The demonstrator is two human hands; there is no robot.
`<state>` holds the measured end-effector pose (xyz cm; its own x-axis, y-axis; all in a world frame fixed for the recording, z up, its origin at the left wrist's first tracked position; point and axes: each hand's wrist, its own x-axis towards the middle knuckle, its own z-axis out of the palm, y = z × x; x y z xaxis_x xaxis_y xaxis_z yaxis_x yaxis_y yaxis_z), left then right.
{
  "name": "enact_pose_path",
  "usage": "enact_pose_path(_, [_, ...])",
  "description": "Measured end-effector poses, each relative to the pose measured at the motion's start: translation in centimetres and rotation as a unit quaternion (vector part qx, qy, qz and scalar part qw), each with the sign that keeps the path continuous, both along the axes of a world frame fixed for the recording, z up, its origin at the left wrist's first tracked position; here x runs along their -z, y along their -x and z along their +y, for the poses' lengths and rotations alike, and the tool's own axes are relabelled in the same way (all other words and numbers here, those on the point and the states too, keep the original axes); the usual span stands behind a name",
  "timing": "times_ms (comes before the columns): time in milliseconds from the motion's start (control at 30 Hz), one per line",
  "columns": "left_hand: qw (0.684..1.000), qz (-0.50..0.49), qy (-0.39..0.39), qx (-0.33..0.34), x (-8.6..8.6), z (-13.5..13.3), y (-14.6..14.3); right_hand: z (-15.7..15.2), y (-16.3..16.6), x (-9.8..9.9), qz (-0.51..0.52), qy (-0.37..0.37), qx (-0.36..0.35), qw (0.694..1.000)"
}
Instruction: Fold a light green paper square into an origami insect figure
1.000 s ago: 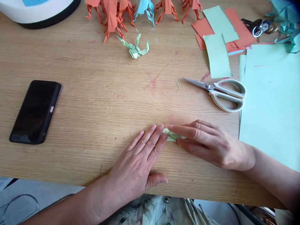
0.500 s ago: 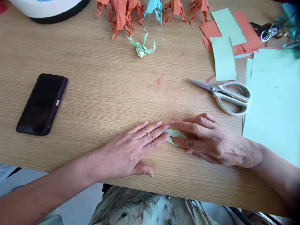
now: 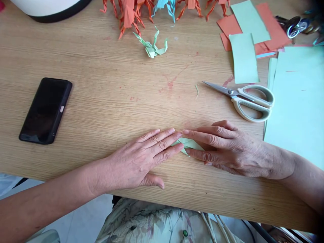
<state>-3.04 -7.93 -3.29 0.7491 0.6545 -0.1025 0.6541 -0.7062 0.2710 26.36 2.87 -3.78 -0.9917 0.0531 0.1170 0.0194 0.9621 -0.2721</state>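
Note:
A small piece of folded pale green paper (image 3: 189, 144) lies on the table beneath the fingers of both hands. My left hand (image 3: 145, 157) rests flat, its fingertips covering the left end of the paper and its thumb out to the side. From the other side, my right hand (image 3: 227, 150) reaches over the paper with two fingers stretched apart. One of these fingertips is at the paper's far edge and the other is on its near edge. Creases show in the gap between the hands, while the paper's right end is partly hidden by the right hand.
Scissors (image 3: 243, 98) lie beyond my right hand, beside pale green sheets (image 3: 298, 101). Green and orange paper pieces (image 3: 244, 59) are at the back right. A green folded-paper figure (image 3: 153, 49) and several orange ones (image 3: 128, 15) stand at the back. A phone (image 3: 45, 109) lies left.
The view has shifted slightly, so the table items sit a little higher in the picture. Both hands keep nearly the same pose on the folded paper.

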Motion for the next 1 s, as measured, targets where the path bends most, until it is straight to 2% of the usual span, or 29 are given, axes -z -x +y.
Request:
enact_pose_path(167, [1.0, 0.0, 0.011, -0.005, 0.1, 0.1, 0.0, 0.2, -0.6, 0.0, -0.005, -0.001, -0.022, 1.0])
enact_pose_path(433, [1.0, -0.011, 0.016, -0.01, 0.1, 0.1, 0.0, 0.1, -0.9, 0.3, 0.006, 0.03, -0.014, 0.999])
enact_pose_path(667, [1.0, -0.002, 0.021, -0.009, 0.0, 0.1, -0.1, -0.3, -0.7, -0.3, -0.001, -0.018, -0.026, 0.999])
enact_pose_path(900, [1.0, 0.007, -0.007, -0.01, -0.2, -0.1, -0.6, -1.3, -0.7, -0.9, 0.02, -0.01, -0.012, 1.0])
enact_pose_path(1000, [1.0, 0.004, -0.014, -0.008, -0.1, -0.2, -0.6, -2.3, 0.0, -1.0, 0.067, -0.004, 0.025, 0.997])
